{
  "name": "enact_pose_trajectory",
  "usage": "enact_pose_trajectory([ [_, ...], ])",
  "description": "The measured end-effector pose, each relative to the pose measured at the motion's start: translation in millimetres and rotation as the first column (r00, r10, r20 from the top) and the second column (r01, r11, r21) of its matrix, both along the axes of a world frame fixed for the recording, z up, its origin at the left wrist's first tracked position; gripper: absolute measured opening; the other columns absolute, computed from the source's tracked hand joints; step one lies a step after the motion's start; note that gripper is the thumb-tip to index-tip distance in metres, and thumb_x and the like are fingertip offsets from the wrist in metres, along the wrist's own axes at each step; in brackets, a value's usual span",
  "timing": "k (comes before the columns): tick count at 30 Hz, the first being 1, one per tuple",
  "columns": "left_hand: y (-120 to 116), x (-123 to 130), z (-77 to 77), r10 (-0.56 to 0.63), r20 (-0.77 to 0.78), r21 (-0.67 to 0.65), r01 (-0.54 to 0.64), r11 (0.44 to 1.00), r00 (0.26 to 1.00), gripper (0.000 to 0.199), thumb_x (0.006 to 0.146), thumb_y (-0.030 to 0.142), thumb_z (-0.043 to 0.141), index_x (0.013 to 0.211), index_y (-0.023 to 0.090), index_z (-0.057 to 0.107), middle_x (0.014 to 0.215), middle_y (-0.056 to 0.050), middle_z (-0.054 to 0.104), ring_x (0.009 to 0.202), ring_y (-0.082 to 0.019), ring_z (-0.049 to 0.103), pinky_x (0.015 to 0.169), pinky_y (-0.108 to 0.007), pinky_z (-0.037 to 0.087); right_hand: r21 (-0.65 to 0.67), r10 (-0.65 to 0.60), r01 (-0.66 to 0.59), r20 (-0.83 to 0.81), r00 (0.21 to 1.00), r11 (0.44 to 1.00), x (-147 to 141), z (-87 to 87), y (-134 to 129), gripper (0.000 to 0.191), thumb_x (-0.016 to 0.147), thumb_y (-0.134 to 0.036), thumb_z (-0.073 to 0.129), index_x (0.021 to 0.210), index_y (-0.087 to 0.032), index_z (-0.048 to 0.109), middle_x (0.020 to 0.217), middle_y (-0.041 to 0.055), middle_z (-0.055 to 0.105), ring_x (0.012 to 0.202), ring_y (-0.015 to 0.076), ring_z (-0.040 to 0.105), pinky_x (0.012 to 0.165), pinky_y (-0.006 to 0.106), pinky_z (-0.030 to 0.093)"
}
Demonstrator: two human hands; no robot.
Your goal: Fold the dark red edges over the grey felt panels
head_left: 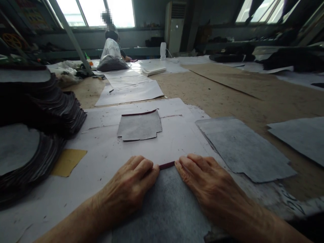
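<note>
A grey fabric panel [172, 206] lies on the white paper in front of me, with a dark red strip [167, 165] along its far edge. My left hand [136, 182] presses on the left end of that edge, fingers curled and thumb along the strip. At the right end, my right hand [199, 179] does the same, its fingers bent over the edge. Both hands are closed on the panel's edge; the fingertips are partly hidden. Just beyond them rests a smaller grey panel [140, 126] with a dark red far edge and notched near corners.
Tall stacks of dark cut pieces [58, 104] stand at the left, beside a tan card scrap [69, 162]. More grey panels [243, 145] lie to the right. Farther back are white paper sheets [131, 89], a filled plastic bag [111, 55], and a person [112, 33] behind it.
</note>
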State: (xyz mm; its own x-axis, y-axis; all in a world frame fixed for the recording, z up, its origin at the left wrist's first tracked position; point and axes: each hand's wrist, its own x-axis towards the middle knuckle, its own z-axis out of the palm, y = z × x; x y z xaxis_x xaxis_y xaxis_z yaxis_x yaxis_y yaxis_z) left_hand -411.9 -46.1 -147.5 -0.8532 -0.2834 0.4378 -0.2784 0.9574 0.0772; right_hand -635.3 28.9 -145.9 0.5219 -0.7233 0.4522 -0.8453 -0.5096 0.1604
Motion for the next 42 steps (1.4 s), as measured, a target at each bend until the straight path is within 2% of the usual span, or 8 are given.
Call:
enact_pose_trajectory([
  [6, -1, -2, 2.0, 0.002, 0.032, 0.039, -0.003, 0.999, 0.999, 0.027, 0.088, 0.005, 0.037, 0.109, 0.006, 0.054, 0.088, -0.008, 0.051, 0.077, -0.018, 0.041, 0.066, -0.033, 0.049, 0.032, 0.075, -0.077, 0.035, 0.997, 0.997, -3, 7.3, -6, 0.042, 0.094, -0.003, 0.021, 0.113, -0.005, 0.059, 0.115, 0.0101, 0.054, 0.108, 0.0224, 0.045, 0.088, 0.039, 0.043],
  [10, -2, -3, 1.4, 0.001, 0.041, 0.02, -0.002, 1.0, 0.999, 0.027, 0.087, 0.006, 0.037, 0.108, 0.006, 0.054, 0.086, -0.008, 0.051, 0.075, -0.018, 0.041, 0.065, -0.034, 0.047, 0.181, 0.051, -0.102, 0.266, 0.963, 0.978, -22, 3.5, -14, 0.033, 0.094, -0.01, 0.036, 0.115, -0.016, 0.061, 0.118, 0.0073, 0.054, 0.113, 0.0226, 0.046, 0.091, 0.042, 0.045],
  [13, -2, -3, 2.3, 0.002, 0.068, 0.003, -0.002, 1.0, 0.998, 0.026, 0.087, 0.006, 0.036, 0.107, 0.007, 0.054, 0.087, -0.008, 0.052, 0.075, -0.019, 0.041, 0.065, -0.034, 0.047, 0.286, -0.043, -0.1, 0.455, 0.89, 0.953, -31, 3.9, -21, 0.021, 0.092, -0.015, 0.048, 0.1, -0.019, 0.067, 0.11, 0.0042, 0.058, 0.103, 0.0172, 0.054, 0.09, 0.034, 0.048],
  [15, -2, -3, 3.5, 0.011, 0.085, -0.011, -0.01, 1.0, 0.996, 0.026, 0.087, 0.006, 0.035, 0.106, 0.008, 0.054, 0.087, -0.007, 0.052, 0.075, -0.019, 0.042, 0.065, -0.034, 0.047, 0.256, -0.107, -0.035, 0.518, 0.849, 0.966, -28, 6.5, -25, 0.016, 0.089, -0.015, 0.052, 0.092, -0.02, 0.067, 0.103, 0.0017, 0.061, 0.093, 0.0143, 0.058, 0.083, 0.028, 0.05],
  [19, -1, -4, 4.4, 0.014, 0.096, -0.037, -0.01, 0.999, 0.995, 0.025, 0.089, 0.009, 0.035, 0.106, 0.009, 0.054, 0.086, -0.007, 0.052, 0.075, -0.018, 0.042, 0.065, -0.034, 0.046, 0.048, -0.019, -0.002, 0.431, 0.902, 0.999, 2, 10.6, -25, 0.025, 0.089, -0.006, 0.044, 0.099, -0.014, 0.065, 0.097, 0.0053, 0.06, 0.09, 0.0179, 0.055, 0.079, 0.034, 0.05],
  [24, 0, -5, 3.3, 0.003, 0.076, -0.019, -0.002, 1.0, 0.997, 0.02, 0.087, 0.009, 0.041, 0.101, 0.008, 0.055, 0.085, -0.007, 0.052, 0.074, -0.018, 0.042, 0.065, -0.035, 0.046, 0.085, 0.036, -0.061, 0.261, 0.965, 0.995, 37, 1.8, -19, 0.032, 0.091, -0.005, 0.031, 0.09, -0.005, 0.063, 0.082, 0.01, 0.055, 0.078, 0.0224, 0.049, 0.066, 0.038, 0.051],
  [32, -8, 27, -2.1, -0.005, -0.12, 0.112, 0.019, 0.993, 0.993, 0.03, 0.086, 0.002, 0.041, 0.113, 0.009, 0.052, 0.089, -0.007, 0.054, 0.078, -0.016, 0.044, 0.068, -0.03, 0.048, 0.029, 0.058, -0.066, 0.216, 0.975, 0.997, 30, -5.3, -17, 0.03, 0.091, -0.004, 0.036, 0.102, -0.005, 0.064, 0.084, 0.0081, 0.056, 0.078, 0.0209, 0.051, 0.066, 0.034, 0.049],
  [42, -7, 38, -1.7, -0.027, -0.073, 0.0, 0.027, 1.0, 0.997, 0.028, 0.087, 0.006, 0.041, 0.114, 0.004, 0.052, 0.088, -0.009, 0.056, 0.08, -0.017, 0.047, 0.069, -0.034, 0.049, 0.005, 0.065, -0.066, 0.066, 0.996, 0.998, 34, 2.3, -16, 0.039, 0.093, -0.005, 0.029, 0.115, -0.012, 0.061, 0.087, 0.0061, 0.056, 0.073, 0.0192, 0.052, 0.057, 0.031, 0.051],
])
